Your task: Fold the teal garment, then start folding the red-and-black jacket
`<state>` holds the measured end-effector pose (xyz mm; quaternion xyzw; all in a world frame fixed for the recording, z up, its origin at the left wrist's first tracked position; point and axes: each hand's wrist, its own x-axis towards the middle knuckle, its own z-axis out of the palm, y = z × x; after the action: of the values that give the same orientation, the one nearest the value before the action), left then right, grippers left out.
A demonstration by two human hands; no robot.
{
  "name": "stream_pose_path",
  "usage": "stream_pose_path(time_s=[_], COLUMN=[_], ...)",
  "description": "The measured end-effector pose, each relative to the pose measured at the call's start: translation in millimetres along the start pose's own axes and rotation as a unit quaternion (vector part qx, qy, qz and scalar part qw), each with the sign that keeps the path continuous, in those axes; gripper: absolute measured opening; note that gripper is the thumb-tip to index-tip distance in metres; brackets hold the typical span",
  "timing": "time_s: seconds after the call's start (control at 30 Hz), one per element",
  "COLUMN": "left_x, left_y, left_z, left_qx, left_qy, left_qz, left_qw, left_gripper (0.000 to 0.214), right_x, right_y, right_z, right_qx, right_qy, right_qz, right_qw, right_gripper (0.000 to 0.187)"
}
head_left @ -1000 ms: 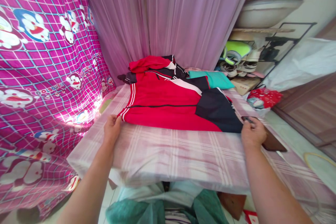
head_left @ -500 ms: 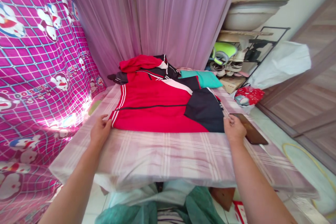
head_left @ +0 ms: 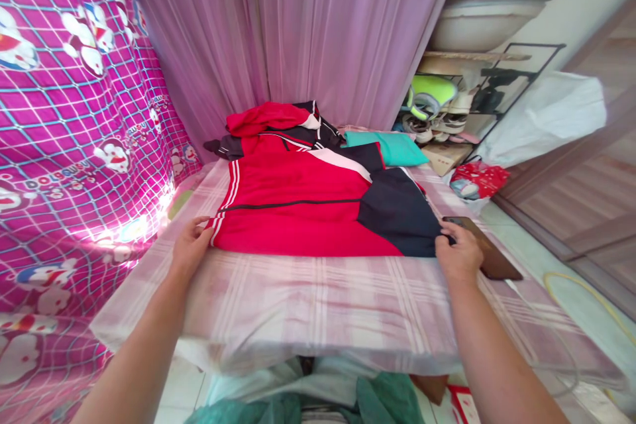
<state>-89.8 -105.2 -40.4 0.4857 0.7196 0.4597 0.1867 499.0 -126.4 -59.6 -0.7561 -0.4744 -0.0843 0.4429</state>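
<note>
A red and black jacket (head_left: 308, 209) with white stripes lies flat on a table covered with a pink plaid cloth (head_left: 318, 305). My left hand (head_left: 190, 248) pinches the jacket's near left corner by the striped edge. My right hand (head_left: 458, 254) grips the near right corner of the black part. More red and dark clothing (head_left: 271, 120) is heaped behind the jacket, with a folded teal cloth (head_left: 392, 148) beside it.
A dark flat phone-like slab (head_left: 484, 255) lies on the table just right of my right hand. A magenta cartoon-print curtain (head_left: 64, 139) hangs at left, a lilac curtain (head_left: 298, 33) behind. A shoe rack (head_left: 447, 112), a white bag (head_left: 546, 119) and a red bag (head_left: 477, 180) stand at right.
Both hands stay on the jacket's near corners. The jacket's near edge has been drawn slightly wider and toward me, and the view has shifted a little.
</note>
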Motion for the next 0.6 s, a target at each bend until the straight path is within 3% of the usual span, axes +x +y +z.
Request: stream_pose_path(time_s=[0.07,0.13,0.27,0.4,0.53,0.6], left_x=[0,-2,-15,-33,-39,-37], left_y=[-2,1,27,69,90,85], left_z=[-1.3,-2.3,6.9,42.2,85.3,99.6], left_qx=[0.071,0.137,0.244,0.309,0.371,0.392], left_qy=[-0.01,0.004,0.044,-0.076,-0.165,-0.185], left_qz=[-0.001,0.034,0.213,0.359,0.395,0.383], left_qw=[0.997,0.99,0.945,0.877,0.824,0.816], left_gripper=[0.048,0.045,0.043,0.042,0.047,0.05], right_x=[0,0,-4,-17,-19,-9], right_y=[2,3,-9,-53,-112,-133], right_z=[3,5,1,3,21,33], right_qx=[-0.028,-0.058,-0.092,-0.052,0.035,0.053], right_qy=[-0.041,-0.045,0.008,0.001,-0.121,-0.127], right_qz=[0.01,0.001,-0.093,-0.259,-0.444,-0.427], right_qw=[0.999,0.997,0.991,0.964,0.887,0.894], right_gripper=[0.04,0.036,0.031,0.024,0.025,0.024])
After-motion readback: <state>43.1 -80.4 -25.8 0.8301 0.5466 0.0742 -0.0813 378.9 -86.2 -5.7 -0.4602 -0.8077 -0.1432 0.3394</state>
